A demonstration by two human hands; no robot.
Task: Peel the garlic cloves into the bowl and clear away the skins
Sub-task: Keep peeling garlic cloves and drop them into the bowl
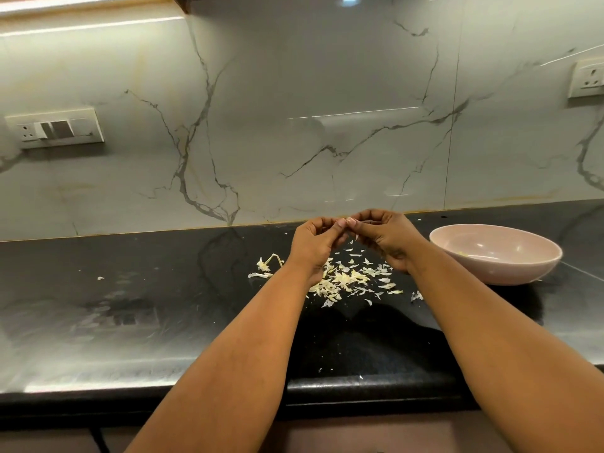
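Clearly my left hand [315, 238] and right hand [380, 235] pinch one clove [343, 223] together; slipping, it could miss the bowl [496, 273] far right.

Bright overhead strip light, glossy glare, wide-angle bend

I see a light strip [81, 4] at top left streaking the marble backsplash [294, 109]; the black table [130, 322] shines pale, with a dark shadow between the forearms. Edges bow, and the fingers [341, 223] look slightly soft.
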